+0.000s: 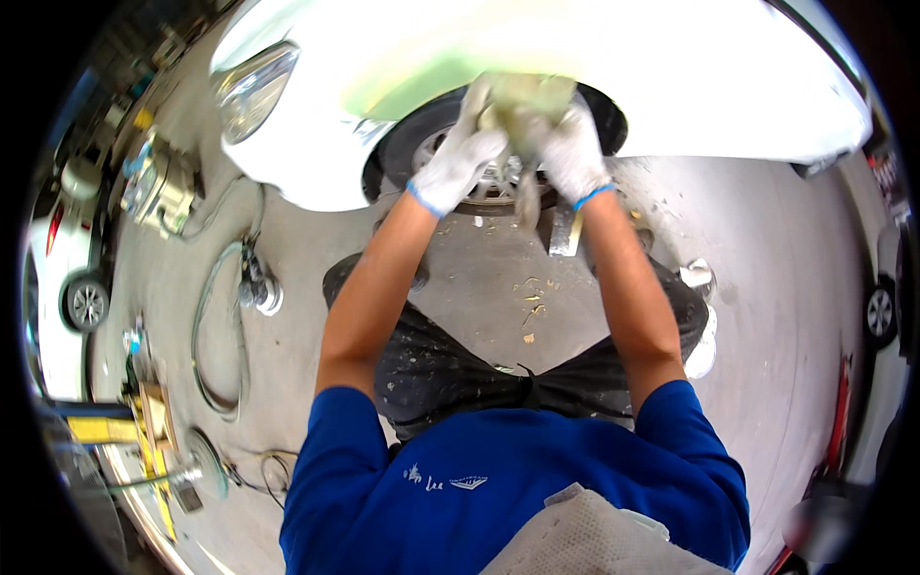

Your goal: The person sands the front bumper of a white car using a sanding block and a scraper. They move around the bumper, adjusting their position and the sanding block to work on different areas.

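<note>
Both my hands wear white gloves with blue cuffs and are raised in front of a white car's wheel arch. My left hand (460, 158) is closed at the left side of a pale green piece (532, 96), smeared by motion. My right hand (575, 153) is closed at its right side. A blurred, light-coloured strip hangs down between the hands; its kind cannot be made out. Behind them is the car's wheel (431, 149), partly hidden. The white fender (355, 57) above carries a greenish, smooth patch (422, 84).
A silver flat piece (565, 235) stands below my right hand. Yellowish scraps (534, 309) lie on the floor between my knees. A sander (257, 283) with a hose lies to the left, near a beige machine (163, 187). Other cars stand at both sides.
</note>
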{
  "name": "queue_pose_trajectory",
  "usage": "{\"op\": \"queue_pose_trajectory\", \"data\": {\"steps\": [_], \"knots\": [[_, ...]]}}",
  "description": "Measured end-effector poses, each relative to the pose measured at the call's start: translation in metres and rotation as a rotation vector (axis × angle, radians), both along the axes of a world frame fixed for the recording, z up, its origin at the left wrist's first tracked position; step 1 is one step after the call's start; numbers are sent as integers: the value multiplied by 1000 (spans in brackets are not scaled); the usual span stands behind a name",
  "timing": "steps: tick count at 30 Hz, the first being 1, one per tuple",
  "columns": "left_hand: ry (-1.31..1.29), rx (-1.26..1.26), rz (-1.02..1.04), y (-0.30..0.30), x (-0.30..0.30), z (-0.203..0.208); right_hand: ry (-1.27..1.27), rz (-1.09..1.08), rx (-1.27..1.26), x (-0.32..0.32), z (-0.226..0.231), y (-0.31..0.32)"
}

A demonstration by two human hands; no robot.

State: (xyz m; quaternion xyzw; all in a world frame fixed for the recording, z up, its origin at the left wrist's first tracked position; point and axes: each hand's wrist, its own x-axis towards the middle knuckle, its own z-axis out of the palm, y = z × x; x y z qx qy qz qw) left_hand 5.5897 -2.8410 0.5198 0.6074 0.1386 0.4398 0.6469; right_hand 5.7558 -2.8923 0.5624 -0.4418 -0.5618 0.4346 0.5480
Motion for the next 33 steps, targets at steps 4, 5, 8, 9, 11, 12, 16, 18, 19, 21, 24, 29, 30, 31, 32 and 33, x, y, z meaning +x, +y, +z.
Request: {"op": "queue_pose_trajectory", "data": {"steps": [4,5,8,9,11,12,16,18,19,21,24,29,30,31,32,33], "knots": [[-6,-186,-109,-70,-1,-20,334,137,-20,-1,-44,-58],[22,-202,-105,-86,-4,-25,100,170,-32,8,-53,-67],[-188,-440,-234,-101,-9,-104,71,56,-70,-2,-65,-99],[-197,-572,-240,-107,-5,-104,63,102,-55,0,-75,-113],[-196,-834,-210,-126,-9,-94,290,185,-121,-1,-80,-127],[1,-594,-181,-133,-12,-94,296,155,-184,1,-89,-127],[366,145,-153,-146,-18,-112,230,172,-293,2,-101,-138],[134,-84,-244,-150,-20,-115,176,241,-214,-4,-102,-139],[-333,-623,-310,-161,-14,-114,224,315,-316,1,-102,-140],[536,6,9,-155,-19,-107,188,265,-303,5,-105,-133],[-241,-805,-187,-163,-17,-109,219,50,-305,-11,-103,-137],[-100,-367,-237,-159,-23,-111,181,259,-339,0,-96,-145],[119,-208,-131,-156,-19,-110,108,173,-428,2,-97,-139],[321,-16,-44,-156,-19,-107,34,86,-514,4,-97,-136],[518,176,47,-156,-16,-105,119,79,-344,3,-97,-143],[555,253,68,-154,-15,-102,106,104,-121,-3,-95,-147]]}}
